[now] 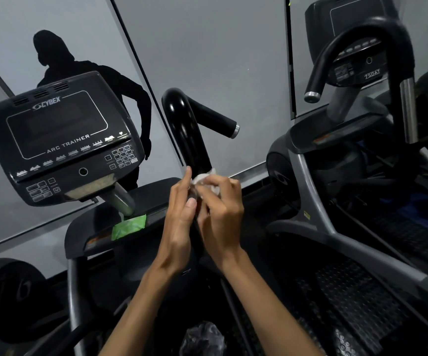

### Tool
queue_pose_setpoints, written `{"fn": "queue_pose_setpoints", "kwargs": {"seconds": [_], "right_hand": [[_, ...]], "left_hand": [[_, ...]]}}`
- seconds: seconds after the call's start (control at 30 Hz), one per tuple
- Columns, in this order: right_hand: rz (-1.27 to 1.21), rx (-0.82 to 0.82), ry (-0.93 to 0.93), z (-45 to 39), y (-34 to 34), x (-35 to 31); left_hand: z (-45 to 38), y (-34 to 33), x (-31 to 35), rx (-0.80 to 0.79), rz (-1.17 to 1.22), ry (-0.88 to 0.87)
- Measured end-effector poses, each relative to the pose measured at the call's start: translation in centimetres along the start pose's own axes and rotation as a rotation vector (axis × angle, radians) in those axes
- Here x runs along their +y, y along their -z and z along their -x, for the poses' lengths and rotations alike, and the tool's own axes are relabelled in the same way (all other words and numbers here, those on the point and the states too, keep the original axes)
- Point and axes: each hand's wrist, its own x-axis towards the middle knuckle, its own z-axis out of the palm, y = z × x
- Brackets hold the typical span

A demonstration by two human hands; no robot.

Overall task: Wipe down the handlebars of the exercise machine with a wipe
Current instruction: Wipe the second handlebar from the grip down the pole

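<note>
Mid-wipe: the right hand [220,209] pinched a white wipe [205,182] against the black handlebar [187,134], left hand [182,214] at nine o'clock, fingers straight, steadying. Next likely meant sliding toward twelve o'clock.

Grey wall [220,60] fills the upper view, split by dark slanted seams; a dark silhouette figure [61,70] is printed on it directly behind the console [59,140]. Right of the console, well apart, a second machine [348,155] with a looped bar [377,34] stands before a mirror panel [425,27]. Below the console, a green patch [128,226] lies on the shroud; a black disc [7,296] sits lower left; light is dim and even.
</note>
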Motion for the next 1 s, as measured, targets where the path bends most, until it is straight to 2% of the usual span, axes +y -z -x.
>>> {"fn": "queue_pose_setpoints", "kwargs": {"seconds": [0.1, 0.27, 0.43, 0.57, 0.7, 0.8, 1.0], "right_hand": [[0.017, -0.039, 0.101, 0.9, 0.3, 0.9], [0.008, -0.007, -0.016, -0.2, 0.0, 0.6], [0.079, -0.057, 0.123, 1.0, -0.4, 1.2], [0.042, -0.048, -0.011, 0.1, 0.3, 1.2], [-0.100, -0.145, -0.083, 1.6, 0.4, 0.5], [-0.041, -0.186, -0.001, 2.6, 1.5, 1.1], [-0.093, -0.112, -0.079, 1.4, 1.6, -0.1]], "left_hand": [[0.1, 0.1, 0.1, 0.005, 0.013, 0.006], [0.1, -0.1, 0.3, 0.026, 0.011, -0.003], [0.0, 0.1, 0.1, 0.086, -0.026, 0.003], [-0.1, 0.2, 0.1, 0.190, -0.206, -0.040], [0.1, -0.6, 0.4, 0.357, -0.316, -0.112], [0.5, -0.8, 0.0, 0.342, -0.349, -0.131], [0.5, -1.2, 0.2, 0.313, -0.342, -0.159]]}}
